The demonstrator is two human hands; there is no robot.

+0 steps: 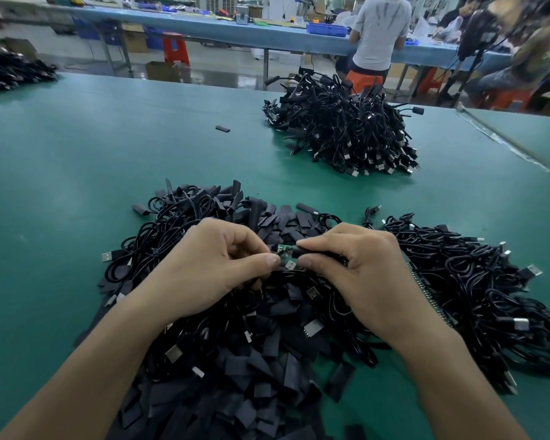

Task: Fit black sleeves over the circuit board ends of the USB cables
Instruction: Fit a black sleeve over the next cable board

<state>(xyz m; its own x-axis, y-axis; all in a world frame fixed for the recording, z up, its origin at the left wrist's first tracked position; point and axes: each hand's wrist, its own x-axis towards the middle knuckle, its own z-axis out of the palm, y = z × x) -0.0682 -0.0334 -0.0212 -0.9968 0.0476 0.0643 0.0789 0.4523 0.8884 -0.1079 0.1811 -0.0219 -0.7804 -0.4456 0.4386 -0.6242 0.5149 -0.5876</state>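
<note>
1. The green circuit board (pixel 284 251) is hovering between both hands, just above the near pile (pixel 251 360).
2. The left hand (pixel 216 262) is pinching its left end, and the right hand (pixel 359 268) is pinching what looks like a black sleeve (pixel 303 251).
3. Danger: coming in tilted, the sleeve could be snagging a board corner.

- Green work table (pixel 77 147) — matte top filling the foreground.
- Pale taped seam (pixel 502 139) — diagonal, near the table's right side.
- Blue workbench (pixel 204 30) — long, crossing the background.
- Red stool (pixel 176 49) — on the floor in front of the workbench.
- Blue bin (pixel 327 28) — on the workbench, just beside the person.
- Person in a grey T-shirt (pixel 380 30) — back to the camera, at the workbench.
- Cardboard box (pixel 159 71) — on the floor, near the red stool.
</note>
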